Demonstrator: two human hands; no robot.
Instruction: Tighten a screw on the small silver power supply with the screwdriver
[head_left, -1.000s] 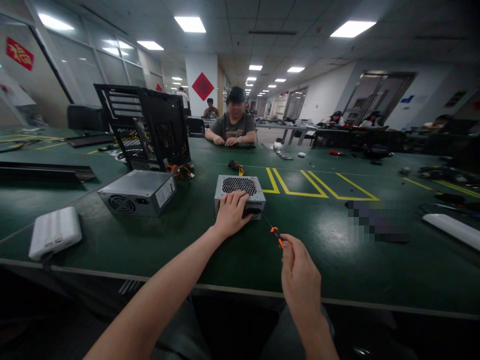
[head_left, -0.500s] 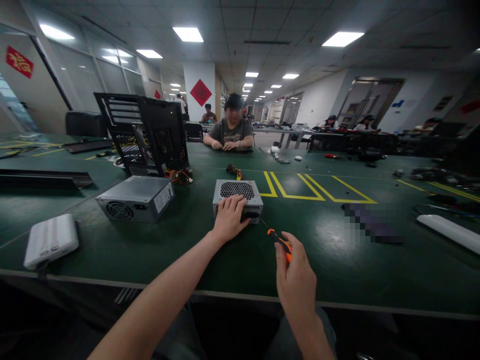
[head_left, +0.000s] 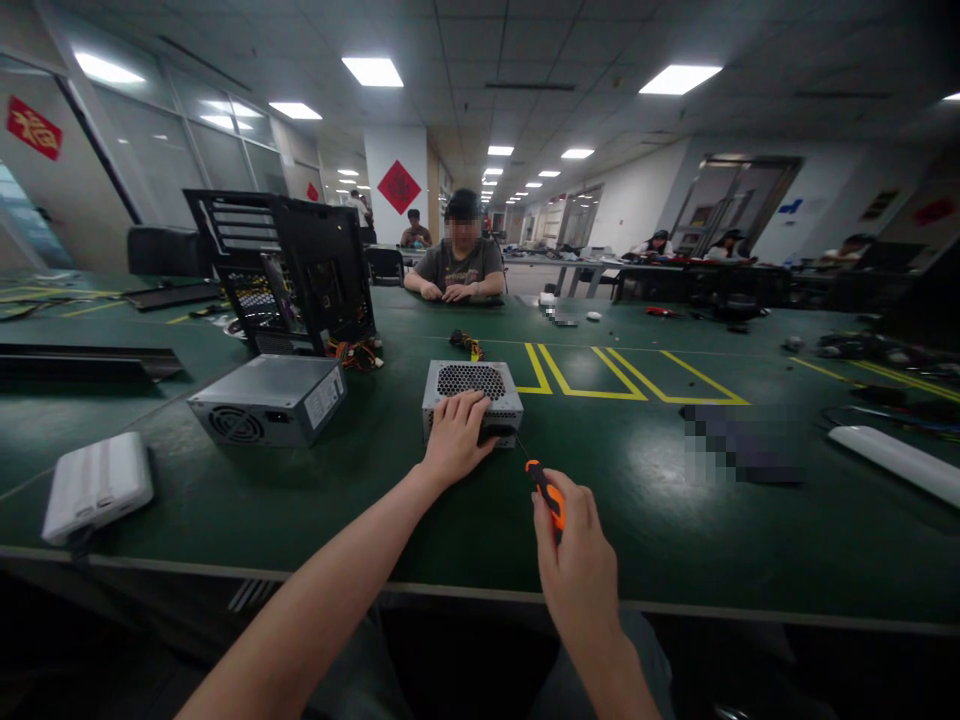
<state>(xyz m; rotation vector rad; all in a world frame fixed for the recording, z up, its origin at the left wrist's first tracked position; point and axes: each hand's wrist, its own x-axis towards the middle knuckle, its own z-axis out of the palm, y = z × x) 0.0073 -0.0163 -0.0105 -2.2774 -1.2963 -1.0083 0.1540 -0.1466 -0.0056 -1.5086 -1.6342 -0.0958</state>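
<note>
A grey computer power supply [head_left: 442, 385] with a honeycomb vent on top sits on the green table in front of me. My left hand [head_left: 455, 440] grips its near edge, fingers over the top and thumb against the near face. In my right hand [head_left: 577, 535] is a screwdriver [head_left: 545, 490] with an orange and black handle. Its thin shaft points up and left to the lower right corner of the power supply's near face. Whether the tip sits in a screw is too small to make out. A bundle of cables [head_left: 469, 345] lies behind the unit.
On the left are a second power supply [head_left: 270, 395], an open black computer case [head_left: 292, 270], a white box-like device [head_left: 100, 487] and a black panel [head_left: 82, 362]. A blurred dark strip [head_left: 739, 450] and a long white object [head_left: 896, 465] lie right. Opposite sits a person [head_left: 457, 265].
My right hand has shifted slightly left, and the screwdriver handle now stands steeper in the view. My left hand stays on the power supply. The whole view has shifted a little.
</note>
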